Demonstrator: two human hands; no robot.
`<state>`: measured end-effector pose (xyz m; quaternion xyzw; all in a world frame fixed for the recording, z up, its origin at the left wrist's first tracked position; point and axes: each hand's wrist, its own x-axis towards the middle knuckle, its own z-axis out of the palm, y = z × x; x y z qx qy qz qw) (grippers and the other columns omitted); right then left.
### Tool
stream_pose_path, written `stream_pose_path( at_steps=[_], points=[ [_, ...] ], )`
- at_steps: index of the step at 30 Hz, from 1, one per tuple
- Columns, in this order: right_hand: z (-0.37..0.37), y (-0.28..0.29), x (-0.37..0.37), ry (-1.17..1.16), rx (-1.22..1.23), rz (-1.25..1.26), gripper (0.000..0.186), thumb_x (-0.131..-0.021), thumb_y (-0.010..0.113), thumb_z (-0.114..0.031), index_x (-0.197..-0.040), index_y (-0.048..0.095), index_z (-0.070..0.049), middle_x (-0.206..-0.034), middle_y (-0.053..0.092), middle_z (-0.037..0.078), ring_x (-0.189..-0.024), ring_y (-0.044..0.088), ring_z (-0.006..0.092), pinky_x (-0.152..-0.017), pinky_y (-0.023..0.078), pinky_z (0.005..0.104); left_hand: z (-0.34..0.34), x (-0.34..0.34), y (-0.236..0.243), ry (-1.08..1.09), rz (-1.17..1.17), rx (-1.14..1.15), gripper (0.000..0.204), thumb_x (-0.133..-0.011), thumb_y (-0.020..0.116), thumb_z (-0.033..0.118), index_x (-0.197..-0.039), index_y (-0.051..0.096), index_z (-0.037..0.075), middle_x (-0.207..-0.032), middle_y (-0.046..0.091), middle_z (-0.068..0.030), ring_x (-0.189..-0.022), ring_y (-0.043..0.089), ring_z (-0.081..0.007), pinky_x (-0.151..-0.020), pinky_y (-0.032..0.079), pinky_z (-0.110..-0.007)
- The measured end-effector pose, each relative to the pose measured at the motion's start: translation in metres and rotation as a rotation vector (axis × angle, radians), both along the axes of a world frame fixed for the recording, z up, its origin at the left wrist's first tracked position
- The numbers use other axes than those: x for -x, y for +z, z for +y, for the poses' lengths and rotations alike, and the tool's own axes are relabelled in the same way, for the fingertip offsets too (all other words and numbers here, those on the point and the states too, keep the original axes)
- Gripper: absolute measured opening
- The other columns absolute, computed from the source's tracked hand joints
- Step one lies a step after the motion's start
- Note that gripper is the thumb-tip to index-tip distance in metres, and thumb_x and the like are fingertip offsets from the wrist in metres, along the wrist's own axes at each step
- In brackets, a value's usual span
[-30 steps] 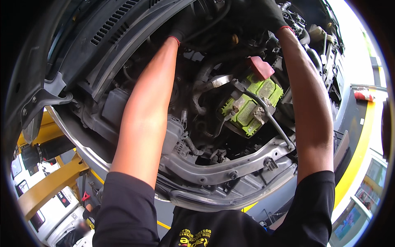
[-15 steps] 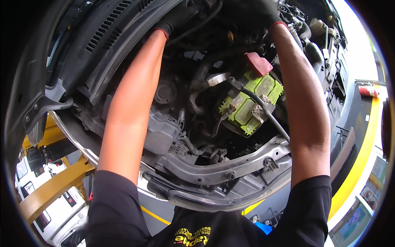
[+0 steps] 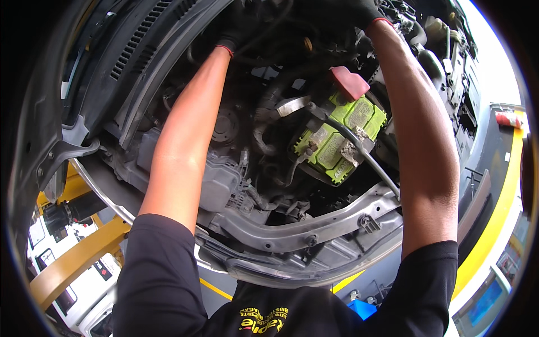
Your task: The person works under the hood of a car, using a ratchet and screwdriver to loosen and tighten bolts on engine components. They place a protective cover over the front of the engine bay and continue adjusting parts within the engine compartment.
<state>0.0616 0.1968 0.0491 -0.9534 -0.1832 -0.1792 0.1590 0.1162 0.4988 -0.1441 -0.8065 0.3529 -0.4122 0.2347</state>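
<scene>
Both my arms reach deep into a car's engine bay (image 3: 264,196). My left hand (image 3: 237,31), in a black glove with a red cuff, is down among dark hoses below the windshield cowl (image 3: 135,53); its fingers are lost in shadow. At the top edge, my right hand (image 3: 359,10), gloved the same way, is partly cut off, and its fingers are hidden. What either hand touches cannot be made out. Between my forearms sits a lime-green car battery (image 3: 342,137) with crusty deposits, a red terminal cover (image 3: 350,83) and a dark hold-down bar (image 3: 359,143) across it.
The metal front crossmember (image 3: 292,238) curves between me and the bay. A yellow lift arm (image 3: 78,258) and a white vehicle (image 3: 42,236) are at the left. To the right run a yellow floor stripe (image 3: 494,224) and a red object (image 3: 508,119). A blue item (image 3: 362,309) lies below.
My left hand has shifted slightly right and deeper into the shadow. My right hand has moved a little up, further out of the picture. The view has tilted slightly.
</scene>
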Motion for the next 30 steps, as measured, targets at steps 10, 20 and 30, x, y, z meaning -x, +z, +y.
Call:
stream_pose_path(
  at_steps=[10, 20, 30],
  points=[
    [0.006, -0.002, -0.010, 0.094, -0.034, 0.041, 0.069, -0.098, 0.075, -0.038, -0.162, 0.056, -0.017, -0.142, 0.065, 0.032, -0.129, 0.068, 0.0508, -0.102, 0.059, 0.0589, 0.002, 0.022, 0.027, 0.128, 0.331, 0.218, 0.068, -0.112, 0.047, 0.020, -0.179, 0.032, 0.017, -0.176, 0.033, -0.0327, -0.160, 0.036, -0.0574, -0.125, 0.038, -0.072],
    [-0.077, 0.000, 0.101, 0.234, -0.175, -0.038, 0.051, -0.100, 0.085, -0.028, -0.147, 0.072, -0.012, -0.147, 0.069, 0.019, -0.141, 0.064, 0.0402, -0.117, 0.052, 0.0494, 0.018, 0.045, 0.084, 0.281, 0.469, 0.483, 0.061, -0.117, 0.049, 0.034, -0.173, 0.044, 0.010, -0.174, 0.044, -0.0289, -0.160, 0.043, -0.0515, -0.130, 0.037, -0.060],
    [-0.156, -0.038, 0.355, -0.178, -0.072, 0.142, 0.065, -0.095, 0.085, -0.016, -0.156, 0.066, -0.015, -0.149, 0.067, 0.018, -0.138, 0.064, 0.0410, -0.117, 0.050, 0.0527, -0.070, 0.137, 0.129, 0.292, 0.447, 0.741, 0.050, -0.104, 0.074, 0.037, -0.141, 0.065, 0.005, -0.127, 0.072, -0.0282, -0.115, 0.074, -0.0457, -0.097, 0.061, -0.055]
  ],
)
